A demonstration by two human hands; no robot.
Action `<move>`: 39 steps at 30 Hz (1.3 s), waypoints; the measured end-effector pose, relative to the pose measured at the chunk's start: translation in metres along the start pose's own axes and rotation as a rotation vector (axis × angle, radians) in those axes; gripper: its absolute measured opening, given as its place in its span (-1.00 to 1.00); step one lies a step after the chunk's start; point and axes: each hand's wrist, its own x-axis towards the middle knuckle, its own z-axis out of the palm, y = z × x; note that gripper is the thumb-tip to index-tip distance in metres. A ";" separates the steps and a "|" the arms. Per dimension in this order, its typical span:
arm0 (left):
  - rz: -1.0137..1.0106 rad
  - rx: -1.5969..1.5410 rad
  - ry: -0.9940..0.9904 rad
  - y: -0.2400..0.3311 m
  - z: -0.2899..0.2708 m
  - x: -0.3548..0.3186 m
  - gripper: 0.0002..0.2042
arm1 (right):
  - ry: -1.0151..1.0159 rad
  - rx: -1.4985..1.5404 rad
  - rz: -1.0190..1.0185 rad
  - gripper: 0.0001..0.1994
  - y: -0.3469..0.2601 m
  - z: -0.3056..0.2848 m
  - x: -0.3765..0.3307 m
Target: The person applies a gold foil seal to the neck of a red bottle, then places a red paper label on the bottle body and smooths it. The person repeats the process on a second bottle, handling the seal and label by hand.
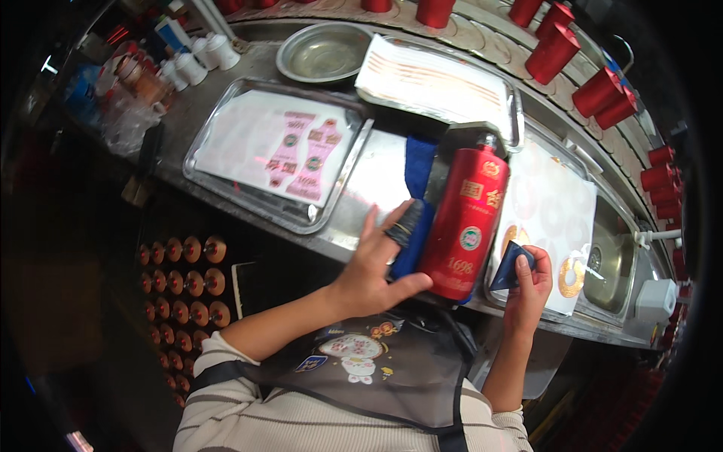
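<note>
Here the red bottle point(465, 218) lies on its side on the steel bench point(361, 188), resting on a blue cloth point(416, 169), and its long axis runs from the base near the person's body up and slightly right to the capped neck pointing away. The left hand point(380, 264) sits against the bottle's left flank, fingers spread and loose, the thumb tucked under the lower end near the base; one finger wears a dark sleeve and presses the blue cloth beside the bottle, so the hand steadies the bottle more than it grips it. The right hand point(531, 282) is just off the bottle's right side, apart from it, pinched shut on a small dark blue folded pad point(514, 265). The left hand is therefore the nearer of the two, already touching, and the right one stands beside the lower half of the bottle. Under the right hand lies a white sheet with gold ring labels point(553, 207) in a tray. To the left, a steel tray point(226, 132) holds pink labels point(301, 154), and farther back there is a round metal bowl point(322, 53) and another tray with a white sheet point(433, 79). Red caps point(553, 49) line the conveyor beyond the bench.
</note>
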 end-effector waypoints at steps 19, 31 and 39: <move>-0.564 0.503 0.204 -0.148 -0.096 0.236 -0.50 | -0.058 -0.139 0.127 -0.77 -0.029 0.016 0.023; -0.303 0.659 0.149 -0.080 -0.102 0.244 -0.85 | -0.122 -0.354 -0.259 -0.91 -0.078 0.037 0.086; 0.208 0.127 -0.180 0.079 -0.060 0.267 -0.84 | -0.595 -0.497 -0.335 -0.54 -0.122 0.123 0.173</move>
